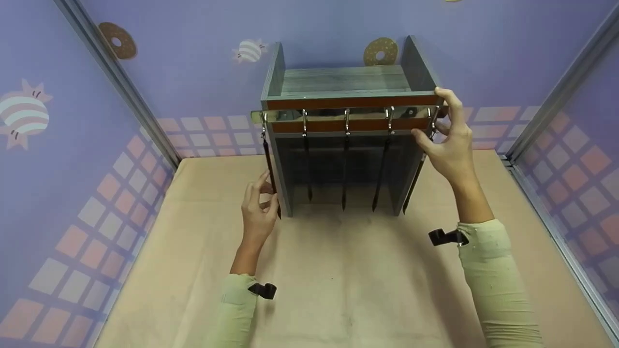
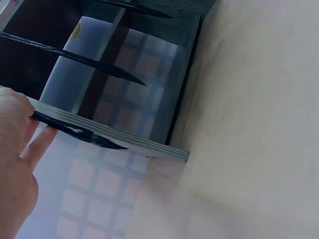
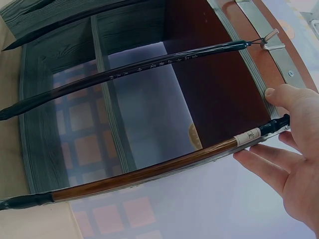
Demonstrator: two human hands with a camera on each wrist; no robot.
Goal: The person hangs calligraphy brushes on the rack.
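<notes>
A grey wooden rack stands on the tan table, with a chrome hook rail across its brown front strip. Several dark brushes hang from the hooks. My left hand pinches the lower part of the leftmost brush; in the left wrist view thumb and finger close round the brush against the rack's side panel. My right hand is at the rail's right end. Its thumb rests on the rail, with straight fingers under the top of the brown-handled brush.
Tan cloth covers the table in front of the rack. Purple patterned walls enclose the back and both sides, with metal corner posts. The middle brushes hang straight down inside the rack's open front.
</notes>
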